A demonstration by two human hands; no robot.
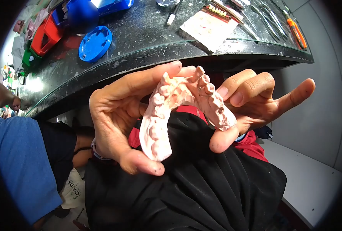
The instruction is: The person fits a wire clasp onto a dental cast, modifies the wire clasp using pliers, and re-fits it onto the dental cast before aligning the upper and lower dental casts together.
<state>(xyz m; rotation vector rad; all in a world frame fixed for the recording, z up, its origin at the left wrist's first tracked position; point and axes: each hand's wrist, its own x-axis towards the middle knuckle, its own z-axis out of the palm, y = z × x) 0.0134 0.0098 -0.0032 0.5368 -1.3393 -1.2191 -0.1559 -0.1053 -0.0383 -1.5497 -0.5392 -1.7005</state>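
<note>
Between my two hands, above my lap, a pale pink plaster dental model (156, 133) is held up. It is a horseshoe-shaped arch with moulded teeth, its open end toward me. My left hand (115, 111) grips the left side, thumb under the near end and fingers along the far edge. My right hand (255, 100) pinches the right arm of the arch, thumb below its near end and a fingertip against its outer side. The little finger of that hand sticks out to the right.
On the dark workbench (140, 42) lie a blue round lid (95, 44), a red holder (47, 34), a paper sheet (207, 29), a white-capped pen (172, 18), metal tools (269, 21) and an orange-handled tool (295, 34). A person in blue (22, 165) sits at the left.
</note>
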